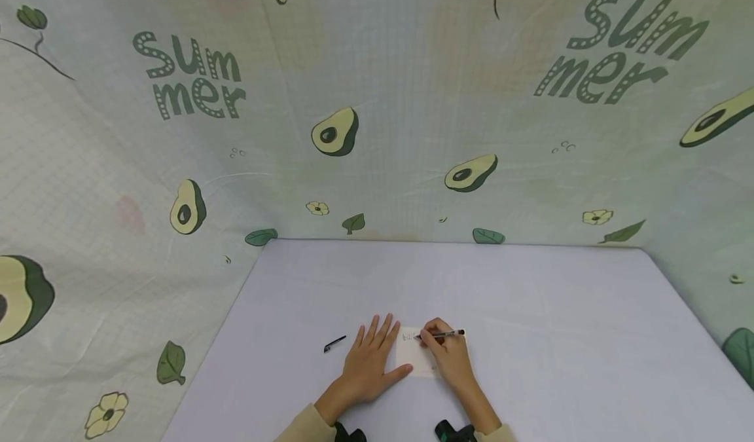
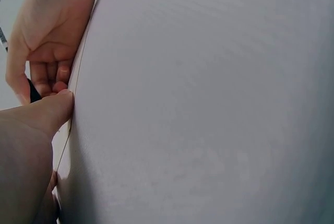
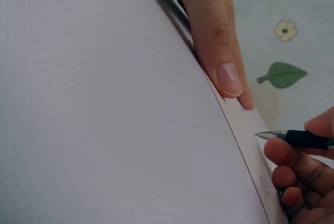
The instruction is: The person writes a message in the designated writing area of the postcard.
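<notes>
On the surface, a nudge could roll the cap. The left hand, grip released, touches the left side of the paper; should it lift, the paper might skid under the pen the right hand pinches.

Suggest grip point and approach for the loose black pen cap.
Pinch the black pen cap across its middle, thumb and finger on its two long sides, coming straight down from above. It's slim and lies flat on the white table, so the long sides look like the easiest hold. The left hand is spread to its right, so its left side is probably clearer.
</notes>
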The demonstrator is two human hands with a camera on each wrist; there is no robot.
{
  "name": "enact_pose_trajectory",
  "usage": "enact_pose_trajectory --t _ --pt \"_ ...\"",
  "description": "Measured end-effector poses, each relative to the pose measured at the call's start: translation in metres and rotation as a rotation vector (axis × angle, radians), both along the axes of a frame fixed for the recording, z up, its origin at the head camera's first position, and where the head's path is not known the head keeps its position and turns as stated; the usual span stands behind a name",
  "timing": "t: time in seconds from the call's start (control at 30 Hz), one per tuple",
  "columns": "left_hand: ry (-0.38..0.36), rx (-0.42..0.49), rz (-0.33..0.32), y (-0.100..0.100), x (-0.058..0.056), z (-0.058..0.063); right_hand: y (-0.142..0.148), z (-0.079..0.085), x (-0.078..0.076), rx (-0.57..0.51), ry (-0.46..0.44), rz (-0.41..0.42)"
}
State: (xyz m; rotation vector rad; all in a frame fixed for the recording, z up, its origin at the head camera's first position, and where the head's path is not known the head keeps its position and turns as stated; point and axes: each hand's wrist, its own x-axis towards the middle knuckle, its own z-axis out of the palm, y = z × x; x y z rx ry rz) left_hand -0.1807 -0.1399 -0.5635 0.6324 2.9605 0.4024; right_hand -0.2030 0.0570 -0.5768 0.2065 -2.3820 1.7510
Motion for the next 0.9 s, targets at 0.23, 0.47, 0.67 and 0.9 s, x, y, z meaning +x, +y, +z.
enact_pose_trajectory --t 0.23,0.47,0.67,0.9 --pt "-0.005 0.005 0.0 0.0003 0.0009 0.0004 -0.0001 -0.0008 0.0014 -0.011 -0.009 -0.016" --pt "0.011 0.011 -0.006 0.0 0.0014 -0.0016 0.0002 -0.0012 0.0021 -0.003 0.019 -0.018" --pt "0.026 0.038 -0.02 -0.0002 0.0021 -0.0042 0.0012 -0.0018 0.0022 0.011 0.014 -0.012" --pt "0.024 0.017 -0.016 0.0 0.0013 -0.0055 0.002 -0.0021 0.0011 0.016 -0.013 -0.003"
